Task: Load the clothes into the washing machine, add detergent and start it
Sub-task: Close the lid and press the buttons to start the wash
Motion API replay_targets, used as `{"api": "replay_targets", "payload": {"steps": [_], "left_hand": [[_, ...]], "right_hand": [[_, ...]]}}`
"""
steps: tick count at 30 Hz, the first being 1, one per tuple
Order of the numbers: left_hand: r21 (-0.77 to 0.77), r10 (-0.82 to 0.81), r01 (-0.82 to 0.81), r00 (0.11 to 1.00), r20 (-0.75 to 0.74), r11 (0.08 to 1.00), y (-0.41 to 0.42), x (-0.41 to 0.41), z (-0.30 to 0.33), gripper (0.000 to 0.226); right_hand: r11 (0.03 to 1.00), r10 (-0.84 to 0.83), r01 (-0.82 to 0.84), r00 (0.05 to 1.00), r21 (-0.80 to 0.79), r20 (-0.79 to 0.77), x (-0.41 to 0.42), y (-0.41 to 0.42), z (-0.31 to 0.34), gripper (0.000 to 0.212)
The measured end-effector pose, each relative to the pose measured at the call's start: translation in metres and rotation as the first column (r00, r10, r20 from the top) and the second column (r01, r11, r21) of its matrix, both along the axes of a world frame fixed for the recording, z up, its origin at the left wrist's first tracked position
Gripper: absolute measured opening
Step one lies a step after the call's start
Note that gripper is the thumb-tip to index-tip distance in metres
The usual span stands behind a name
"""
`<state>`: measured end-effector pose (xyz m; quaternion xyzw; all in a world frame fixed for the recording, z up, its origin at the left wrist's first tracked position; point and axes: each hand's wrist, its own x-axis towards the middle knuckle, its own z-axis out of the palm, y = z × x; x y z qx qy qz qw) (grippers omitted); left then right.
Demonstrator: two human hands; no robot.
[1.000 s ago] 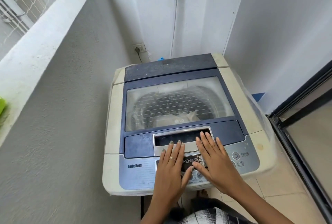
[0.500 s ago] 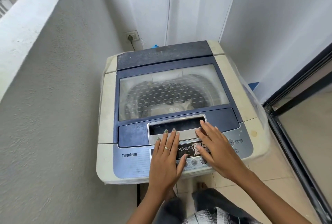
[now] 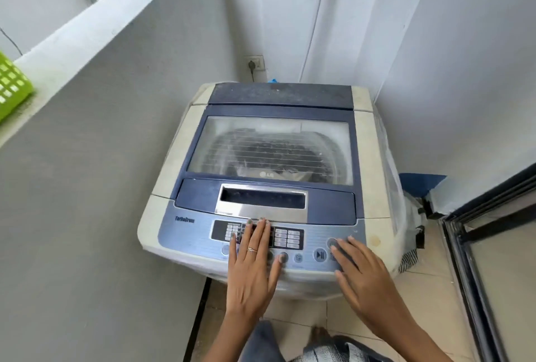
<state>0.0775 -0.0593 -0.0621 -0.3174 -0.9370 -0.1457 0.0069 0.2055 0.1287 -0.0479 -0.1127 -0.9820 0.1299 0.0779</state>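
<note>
A top-loading washing machine stands in the corner, cream with a blue top. Its glass lid is closed, and dark and pale clothes show dimly through it in the drum. My left hand lies flat on the control panel, fingers spread over the display and the round buttons. My right hand rests on the panel's right end, fingertips at the power button, just right of the start/pause button. Neither hand holds anything. No detergent is in view.
A grey wall runs close along the left, with a green basket on its ledge. A wall socket and a water hose are behind the machine. A dark sliding-door frame stands on the right, over tiled floor.
My right hand has slid right from the middle of the panel to the power button. My left hand has come down from the lid handle onto the display. The camera has pulled back.
</note>
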Motion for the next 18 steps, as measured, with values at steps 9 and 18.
{"api": "replay_targets", "payload": {"steps": [9, 18], "left_hand": [[-0.008, 0.113, -0.113, 0.993, 0.029, 0.994, 0.021, 0.054, -0.001, 0.062], [-0.032, 0.162, -0.161, 0.986, 0.042, 0.986, 0.020, 0.060, -0.003, 0.062]], "right_hand": [[0.989, 0.114, -0.113, 0.994, 0.097, -0.006, 0.005, 0.005, -0.008, 0.051], [0.975, 0.162, -0.142, 0.981, 0.169, -0.112, -0.007, 0.003, -0.011, 0.045]]}}
